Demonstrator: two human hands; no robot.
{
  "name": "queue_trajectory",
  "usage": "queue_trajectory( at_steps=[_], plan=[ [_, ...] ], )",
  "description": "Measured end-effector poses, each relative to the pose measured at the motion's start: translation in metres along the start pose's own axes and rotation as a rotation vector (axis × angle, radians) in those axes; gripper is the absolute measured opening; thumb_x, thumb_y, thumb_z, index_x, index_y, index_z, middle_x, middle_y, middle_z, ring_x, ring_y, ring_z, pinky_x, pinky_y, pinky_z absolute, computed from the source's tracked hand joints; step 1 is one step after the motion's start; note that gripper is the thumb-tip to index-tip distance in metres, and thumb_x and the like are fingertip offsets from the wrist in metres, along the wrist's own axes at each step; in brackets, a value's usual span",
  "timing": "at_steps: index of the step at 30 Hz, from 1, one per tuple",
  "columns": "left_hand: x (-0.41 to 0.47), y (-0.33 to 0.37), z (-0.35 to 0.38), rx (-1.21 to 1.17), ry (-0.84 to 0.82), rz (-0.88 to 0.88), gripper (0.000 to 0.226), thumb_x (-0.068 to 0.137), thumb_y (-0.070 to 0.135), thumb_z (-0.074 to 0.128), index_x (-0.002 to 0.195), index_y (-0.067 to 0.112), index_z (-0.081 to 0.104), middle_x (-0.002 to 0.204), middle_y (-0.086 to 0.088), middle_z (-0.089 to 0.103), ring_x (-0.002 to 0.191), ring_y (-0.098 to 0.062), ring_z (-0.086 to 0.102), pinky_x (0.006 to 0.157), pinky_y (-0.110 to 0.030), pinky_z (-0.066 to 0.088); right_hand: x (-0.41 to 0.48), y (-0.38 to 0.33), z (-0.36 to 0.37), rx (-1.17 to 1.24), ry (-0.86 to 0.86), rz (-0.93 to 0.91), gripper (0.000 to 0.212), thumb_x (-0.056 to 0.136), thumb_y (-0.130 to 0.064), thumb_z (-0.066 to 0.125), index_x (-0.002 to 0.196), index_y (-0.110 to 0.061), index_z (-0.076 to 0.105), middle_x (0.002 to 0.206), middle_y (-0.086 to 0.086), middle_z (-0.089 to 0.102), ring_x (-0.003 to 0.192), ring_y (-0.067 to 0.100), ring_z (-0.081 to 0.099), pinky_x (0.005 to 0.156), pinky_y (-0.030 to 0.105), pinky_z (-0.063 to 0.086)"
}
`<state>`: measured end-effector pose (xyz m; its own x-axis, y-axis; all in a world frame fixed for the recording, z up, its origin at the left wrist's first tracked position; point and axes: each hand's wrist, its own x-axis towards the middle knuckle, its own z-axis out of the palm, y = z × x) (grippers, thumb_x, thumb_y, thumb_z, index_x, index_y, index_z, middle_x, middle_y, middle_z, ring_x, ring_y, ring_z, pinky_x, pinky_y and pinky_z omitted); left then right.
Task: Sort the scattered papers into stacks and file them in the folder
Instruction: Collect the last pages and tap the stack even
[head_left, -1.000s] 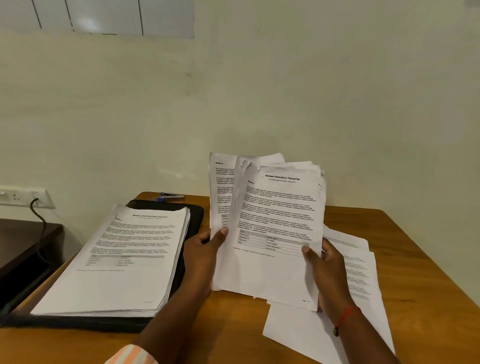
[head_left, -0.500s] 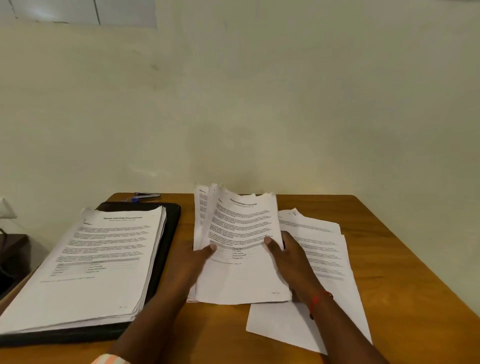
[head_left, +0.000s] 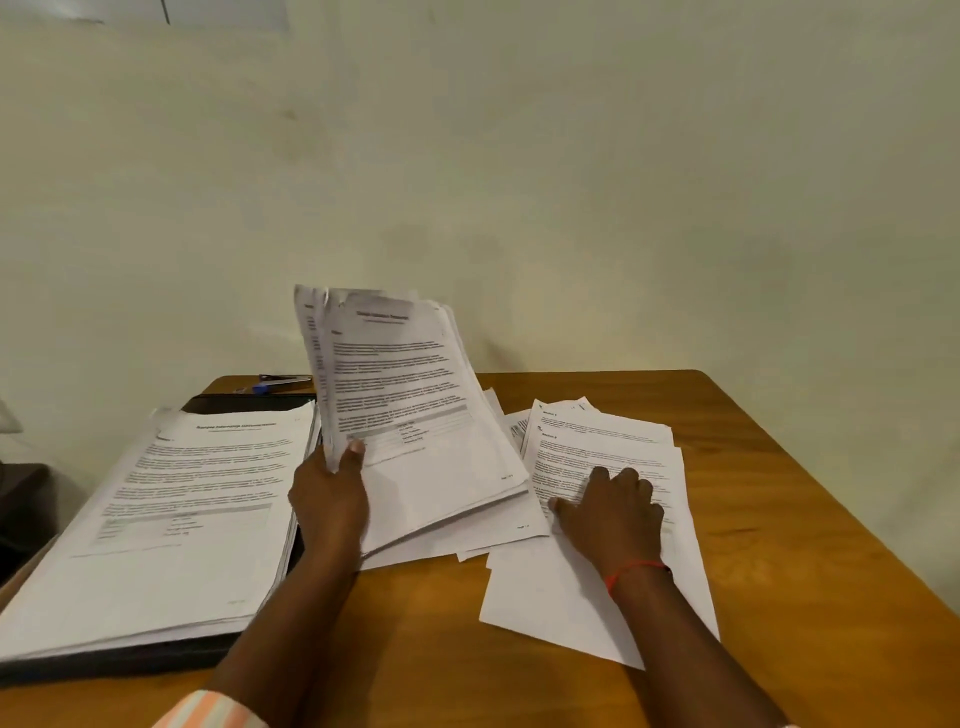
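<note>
R hand moved to loose sheets, L hand grips tilted bundle

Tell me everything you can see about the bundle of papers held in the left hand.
The bundle of papers is a sheaf of white printed sheets, loosely fanned with uneven edges. Its top page shows a blurred bold heading, text paragraphs and a small grid. The left hand grips its left edge, thumb on top. It tilts up at the far end, its near edge down on the wooden table.
</note>
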<state>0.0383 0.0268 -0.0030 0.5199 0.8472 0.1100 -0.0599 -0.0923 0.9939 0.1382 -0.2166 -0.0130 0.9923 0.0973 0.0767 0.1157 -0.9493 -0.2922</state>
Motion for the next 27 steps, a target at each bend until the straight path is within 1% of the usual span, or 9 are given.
queue_trajectory(
  at_steps=[3, 8, 14, 18, 19, 21, 24, 26, 27],
  plan=[
    [0.003, -0.001, -0.002, -0.032, 0.033, -0.045, 0.040, 0.101, 0.031, 0.061, 0.136, 0.012, 0.058, 0.127, -0.010, 0.066, 0.097, -0.022, 0.060, 0.077, -0.030, 0.048, -0.001, 0.000, -0.002, -0.011, -0.007, 0.004, 0.061, 0.090, -0.062, 0.057, 0.131, -0.018, 0.050, 0.137, 0.012, 0.047, 0.130, 0.030, 0.041, 0.104, 0.043, 0.039],
    [0.000, 0.002, -0.002, -0.063, 0.039, -0.098, 0.042, 0.101, 0.030, 0.062, 0.139, 0.012, 0.055, 0.133, -0.011, 0.063, 0.099, -0.022, 0.057, 0.087, -0.038, 0.047, -0.007, -0.001, -0.008, -0.075, -0.011, -0.012, 0.060, 0.091, -0.062, 0.056, 0.131, -0.018, 0.051, 0.137, 0.011, 0.049, 0.130, 0.029, 0.043, 0.105, 0.042, 0.037],
    [-0.002, 0.006, -0.001, -0.090, 0.033, -0.128, 0.043, 0.101, 0.029, 0.062, 0.140, 0.013, 0.053, 0.127, -0.008, 0.063, 0.100, -0.024, 0.057, 0.088, -0.040, 0.047, -0.011, -0.004, -0.009, -0.078, -0.006, -0.020, 0.058, 0.091, -0.064, 0.054, 0.126, -0.018, 0.057, 0.134, 0.010, 0.052, 0.127, 0.028, 0.045, 0.104, 0.041, 0.038],
    [-0.003, 0.006, -0.001, -0.094, 0.019, -0.129, 0.044, 0.102, 0.029, 0.061, 0.141, 0.014, 0.051, 0.125, -0.006, 0.061, 0.101, -0.023, 0.055, 0.089, -0.040, 0.046, -0.006, -0.001, -0.013, 0.008, 0.015, -0.029, 0.053, 0.092, -0.062, 0.055, 0.117, -0.017, 0.064, 0.123, 0.008, 0.064, 0.115, 0.027, 0.056, 0.096, 0.038, 0.047],
    [-0.004, 0.006, -0.001, -0.095, 0.013, -0.129, 0.044, 0.102, 0.029, 0.061, 0.142, 0.015, 0.050, 0.125, -0.006, 0.061, 0.101, -0.023, 0.055, 0.089, -0.040, 0.046, -0.004, 0.000, -0.014, 0.022, 0.053, -0.010, 0.053, 0.092, -0.062, 0.056, 0.118, -0.016, 0.062, 0.124, 0.009, 0.063, 0.116, 0.027, 0.056, 0.096, 0.038, 0.048],
    [-0.005, 0.006, 0.000, -0.100, 0.001, -0.126, 0.043, 0.102, 0.028, 0.061, 0.143, 0.016, 0.050, 0.123, -0.004, 0.060, 0.100, -0.022, 0.055, 0.087, -0.038, 0.045, 0.003, 0.005, -0.016, 0.004, 0.099, 0.056, 0.063, 0.090, -0.062, 0.059, 0.131, -0.014, 0.053, 0.137, 0.014, 0.054, 0.127, 0.030, 0.049, 0.102, 0.041, 0.043],
    [-0.007, 0.007, 0.001, -0.110, -0.010, -0.121, 0.043, 0.103, 0.025, 0.060, 0.143, 0.015, 0.049, 0.118, -0.002, 0.058, 0.099, -0.022, 0.053, 0.087, -0.037, 0.043, 0.015, 0.017, -0.011, 0.026, 0.022, 0.200, 0.089, 0.085, -0.068, 0.061, 0.147, -0.013, 0.032, 0.151, 0.023, 0.035, 0.140, 0.038, 0.034, 0.113, 0.049, 0.032],
    [-0.008, 0.006, 0.002, -0.121, -0.021, -0.137, 0.043, 0.102, 0.025, 0.060, 0.143, 0.014, 0.049, 0.115, -0.001, 0.057, 0.096, -0.022, 0.054, 0.086, -0.037, 0.043, 0.019, 0.022, -0.007, 0.044, -0.031, 0.242, 0.098, 0.082, -0.072, 0.062, 0.150, -0.013, 0.025, 0.152, 0.024, 0.034, 0.141, 0.039, 0.032, 0.113, 0.052, 0.030],
    [-0.008, 0.005, 0.002, -0.129, -0.029, -0.151, 0.043, 0.102, 0.025, 0.061, 0.142, 0.014, 0.050, 0.114, -0.001, 0.058, 0.091, -0.021, 0.056, 0.084, -0.036, 0.044, 0.020, 0.023, -0.006, 0.052, -0.033, 0.234, 0.100, 0.080, -0.073, 0.063, 0.150, -0.013, 0.025, 0.150, 0.023, 0.037, 0.138, 0.038, 0.034, 0.111, 0.051, 0.032]
  ],
)
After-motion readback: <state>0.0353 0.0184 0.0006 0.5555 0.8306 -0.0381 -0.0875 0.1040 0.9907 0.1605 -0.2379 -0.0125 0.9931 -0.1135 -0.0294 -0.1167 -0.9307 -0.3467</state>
